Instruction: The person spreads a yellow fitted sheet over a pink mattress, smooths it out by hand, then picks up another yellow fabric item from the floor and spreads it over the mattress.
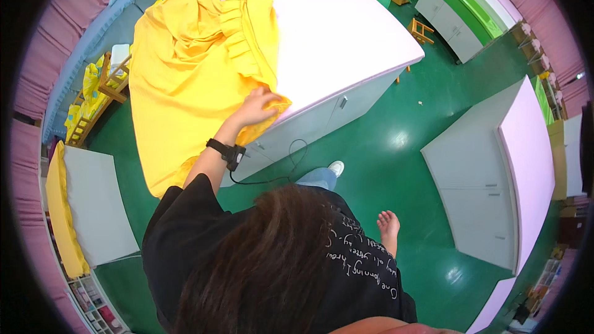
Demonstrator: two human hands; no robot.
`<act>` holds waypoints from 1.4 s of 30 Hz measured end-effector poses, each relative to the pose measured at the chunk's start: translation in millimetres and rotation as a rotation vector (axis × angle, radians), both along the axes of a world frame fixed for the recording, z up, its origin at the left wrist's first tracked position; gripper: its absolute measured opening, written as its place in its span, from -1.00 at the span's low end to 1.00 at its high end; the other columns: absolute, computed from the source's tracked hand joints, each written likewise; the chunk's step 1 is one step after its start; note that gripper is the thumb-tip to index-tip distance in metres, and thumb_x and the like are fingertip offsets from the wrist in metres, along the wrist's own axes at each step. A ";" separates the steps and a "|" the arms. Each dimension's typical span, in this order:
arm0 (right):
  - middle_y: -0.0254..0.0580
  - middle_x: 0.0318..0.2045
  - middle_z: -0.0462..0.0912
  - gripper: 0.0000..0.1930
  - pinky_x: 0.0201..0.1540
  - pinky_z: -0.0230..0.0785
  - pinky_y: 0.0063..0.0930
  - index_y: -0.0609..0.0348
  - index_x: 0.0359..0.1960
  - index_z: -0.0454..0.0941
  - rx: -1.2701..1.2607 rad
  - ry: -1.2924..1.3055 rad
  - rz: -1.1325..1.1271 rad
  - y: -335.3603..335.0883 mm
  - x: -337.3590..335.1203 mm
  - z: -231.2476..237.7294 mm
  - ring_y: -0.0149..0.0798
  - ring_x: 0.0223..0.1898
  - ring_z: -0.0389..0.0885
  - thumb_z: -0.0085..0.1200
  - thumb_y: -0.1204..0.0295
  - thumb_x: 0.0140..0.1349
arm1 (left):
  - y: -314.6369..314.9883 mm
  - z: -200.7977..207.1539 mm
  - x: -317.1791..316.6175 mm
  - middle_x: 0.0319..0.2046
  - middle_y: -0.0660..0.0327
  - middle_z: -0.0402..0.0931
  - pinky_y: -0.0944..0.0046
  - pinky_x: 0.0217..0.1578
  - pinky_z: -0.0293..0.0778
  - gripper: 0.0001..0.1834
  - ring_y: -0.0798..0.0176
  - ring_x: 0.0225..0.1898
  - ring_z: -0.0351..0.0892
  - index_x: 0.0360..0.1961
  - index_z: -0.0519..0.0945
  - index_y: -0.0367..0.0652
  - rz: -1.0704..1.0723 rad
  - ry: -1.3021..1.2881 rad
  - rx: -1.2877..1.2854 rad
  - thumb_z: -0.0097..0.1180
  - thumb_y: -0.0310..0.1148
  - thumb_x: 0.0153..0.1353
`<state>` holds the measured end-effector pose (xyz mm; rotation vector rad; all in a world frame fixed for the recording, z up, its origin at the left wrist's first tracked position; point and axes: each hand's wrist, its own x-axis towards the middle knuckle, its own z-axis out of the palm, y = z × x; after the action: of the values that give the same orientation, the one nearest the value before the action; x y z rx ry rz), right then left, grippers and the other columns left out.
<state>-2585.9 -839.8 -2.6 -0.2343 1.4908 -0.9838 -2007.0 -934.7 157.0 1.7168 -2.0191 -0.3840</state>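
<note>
Left hand [255, 109] reaches forward to a yellow ruffled cloth [179, 86], at its corner near the front edge of a pink-topped cabinet [346, 25]; fingers bent over the fabric, though whether they pinch it cannot be told. Cloth lies rumpled across the cabinet's left end, hanging down over the side. Dark device [234, 156] strapped at the left wrist, black cable trailing from it. Right hand [388, 225] hangs low at the person's side, released, fingers loosely curled, above green floor [383, 173].
</note>
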 end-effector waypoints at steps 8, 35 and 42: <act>-0.19 -0.38 0.51 -0.78 -0.45 0.38 -0.42 0.18 -0.21 0.37 -0.011 0.054 0.156 -180.7 -51.8 33.4 -0.26 -0.40 0.53 -0.10 0.33 0.18 | -131.4 -45.0 86.2 -0.29 0.08 0.35 0.23 -0.28 0.36 -0.46 0.14 -0.27 0.36 -0.13 0.36 -0.19 1.511 1.103 -0.679 0.30 -0.22 -0.12; -0.26 -0.41 0.51 -0.84 -0.46 0.35 -0.54 0.14 -0.28 0.38 0.024 0.147 0.759 -616.2 -163.4 30.9 -0.35 -0.43 0.52 -0.13 0.36 0.16 | -270.2 67.8 -205.8 -0.67 0.33 0.35 0.47 -0.70 0.19 -0.75 0.46 -0.68 0.28 -0.25 0.50 -0.11 0.634 0.530 0.940 -0.02 -0.28 0.04; -0.25 -0.41 0.51 -0.83 -0.44 0.36 -0.50 0.14 -0.28 0.37 -0.062 0.141 0.937 -722.3 -109.7 39.0 -0.33 -0.41 0.52 -0.10 0.34 0.16 | -365.8 24.3 -156.3 -0.30 0.11 0.43 0.29 -0.24 0.37 -0.55 0.23 -0.24 0.42 -0.11 0.43 -0.22 0.732 0.338 0.177 0.06 -0.17 0.01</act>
<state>-2695.6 -1562.1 36.4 -0.9610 1.2488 -0.2517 -2163.3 -1300.5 181.3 2.1724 -1.0493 -0.5544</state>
